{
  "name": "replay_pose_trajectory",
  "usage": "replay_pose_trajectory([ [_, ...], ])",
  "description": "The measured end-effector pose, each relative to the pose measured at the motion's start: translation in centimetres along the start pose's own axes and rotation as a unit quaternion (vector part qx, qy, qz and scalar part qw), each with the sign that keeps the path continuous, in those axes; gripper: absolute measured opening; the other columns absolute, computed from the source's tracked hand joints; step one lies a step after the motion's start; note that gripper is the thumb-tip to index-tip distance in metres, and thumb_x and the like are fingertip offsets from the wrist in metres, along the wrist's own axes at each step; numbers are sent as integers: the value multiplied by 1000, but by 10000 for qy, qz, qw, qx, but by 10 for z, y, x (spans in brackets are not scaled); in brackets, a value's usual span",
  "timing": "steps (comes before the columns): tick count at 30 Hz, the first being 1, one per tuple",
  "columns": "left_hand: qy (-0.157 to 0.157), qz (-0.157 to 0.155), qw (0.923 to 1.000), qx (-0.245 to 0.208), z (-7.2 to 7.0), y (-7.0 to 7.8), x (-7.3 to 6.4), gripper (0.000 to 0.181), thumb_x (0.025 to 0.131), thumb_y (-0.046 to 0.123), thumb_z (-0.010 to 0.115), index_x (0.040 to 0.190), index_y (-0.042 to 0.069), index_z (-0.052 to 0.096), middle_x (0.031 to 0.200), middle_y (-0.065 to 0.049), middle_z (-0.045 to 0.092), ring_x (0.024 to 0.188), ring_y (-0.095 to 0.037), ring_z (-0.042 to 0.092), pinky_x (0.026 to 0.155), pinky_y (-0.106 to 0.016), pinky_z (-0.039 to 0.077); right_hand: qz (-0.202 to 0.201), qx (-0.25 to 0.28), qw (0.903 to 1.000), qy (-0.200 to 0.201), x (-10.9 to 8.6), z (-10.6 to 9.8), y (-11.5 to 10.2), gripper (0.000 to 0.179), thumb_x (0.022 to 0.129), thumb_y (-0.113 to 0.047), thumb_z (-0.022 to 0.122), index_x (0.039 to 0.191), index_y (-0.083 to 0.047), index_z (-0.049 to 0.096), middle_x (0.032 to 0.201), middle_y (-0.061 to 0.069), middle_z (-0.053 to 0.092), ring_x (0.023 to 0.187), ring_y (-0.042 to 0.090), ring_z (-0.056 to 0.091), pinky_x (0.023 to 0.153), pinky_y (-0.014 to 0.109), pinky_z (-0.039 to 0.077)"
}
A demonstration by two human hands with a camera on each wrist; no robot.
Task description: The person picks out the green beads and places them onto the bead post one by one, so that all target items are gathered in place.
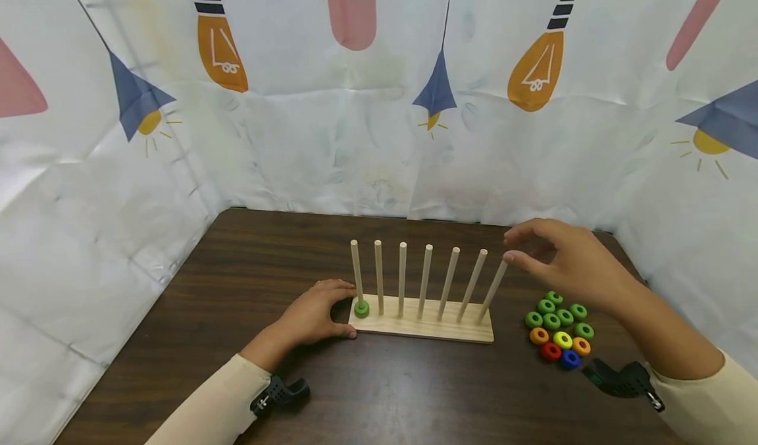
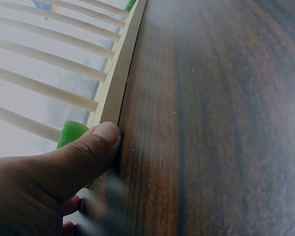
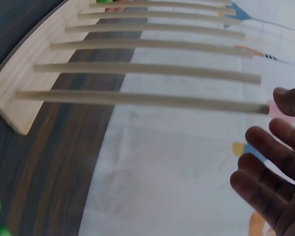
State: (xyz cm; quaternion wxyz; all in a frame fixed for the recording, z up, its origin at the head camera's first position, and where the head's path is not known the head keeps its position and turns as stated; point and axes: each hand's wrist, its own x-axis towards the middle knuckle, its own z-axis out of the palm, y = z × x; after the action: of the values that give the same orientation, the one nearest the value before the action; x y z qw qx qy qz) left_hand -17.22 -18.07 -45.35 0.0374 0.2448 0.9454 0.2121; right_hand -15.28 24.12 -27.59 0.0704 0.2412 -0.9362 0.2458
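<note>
A pale wooden peg board [image 1: 423, 326] with several upright pegs stands on the table. Around the base of its leftmost peg sits a green ring [image 1: 362, 309]. My left hand [image 1: 316, 313] grips the board's left end, thumb along the front edge and fingers round the back; in the left wrist view the thumb [image 2: 96, 147] lies beside the green ring. At the top of the rightmost peg [image 1: 493, 290], my right hand [image 1: 568, 261] hovers with fingers loosely bent. The right wrist view shows those fingers [image 3: 265, 189] spread, holding nothing, the thumb close to the peg's tip.
To the right of the board lie several green rings [image 1: 551, 321], with orange [image 1: 539, 336], yellow [image 1: 562, 340], red [image 1: 551, 351] and blue [image 1: 570, 359] ones in front. A patterned white sheet [image 1: 379, 155] hangs behind the dark wooden table [image 1: 379, 392].
</note>
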Motion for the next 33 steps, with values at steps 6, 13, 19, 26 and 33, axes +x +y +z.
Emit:
replay_pose_trajectory([
  [6, -76, -94, 9999, -50, 0, 1, 0, 77, 77, 46, 90, 142, 15, 63, 157, -11, 45, 149, -38, 31, 114, -61, 32, -54, -181, 9995, 271, -19, 2, 23, 27, 94, -25, 78, 120, -22, 70, 115, -6, 71, 87, 15, 72, 65, 33, 55],
  [13, -114, 34, 9998, -135, -2, 0, 5, 77, 78, 45, 89, 142, 12, 62, 154, -14, 48, 148, -40, 33, 119, -60, 24, 70, -569, 9984, 18, -35, 23, 55, 34, 92, -25, 80, 122, -14, 69, 118, 7, 68, 89, 21, 68, 70, 41, 56],
  [19, -111, -40, 9999, -97, -4, 1, 6, 76, 77, 46, 90, 141, 13, 63, 154, -13, 48, 148, -40, 34, 117, -67, 18, 445, -595, 9970, -230, -45, 45, 75, 34, 93, -31, 78, 121, -13, 71, 120, 12, 68, 102, 34, 65, 79, 54, 55],
  [26, -128, -314, 9994, -38, -4, 2, 4, 76, 75, 49, 90, 141, 21, 63, 157, -6, 46, 150, -33, 31, 109, -81, 3, 485, -512, 9967, -411, -53, 65, 96, 31, 93, -27, 79, 117, -9, 74, 118, 11, 70, 111, 39, 63, 85, 59, 53],
  [33, -154, -350, 9993, -59, -1, 0, 2, 77, 75, 50, 90, 141, 21, 63, 157, -6, 46, 150, -34, 31, 109, -81, 3, 609, -328, 9957, -622, -63, 77, 107, 30, 91, -23, 80, 117, -9, 74, 118, 7, 69, 114, 38, 60, 90, 59, 52],
])
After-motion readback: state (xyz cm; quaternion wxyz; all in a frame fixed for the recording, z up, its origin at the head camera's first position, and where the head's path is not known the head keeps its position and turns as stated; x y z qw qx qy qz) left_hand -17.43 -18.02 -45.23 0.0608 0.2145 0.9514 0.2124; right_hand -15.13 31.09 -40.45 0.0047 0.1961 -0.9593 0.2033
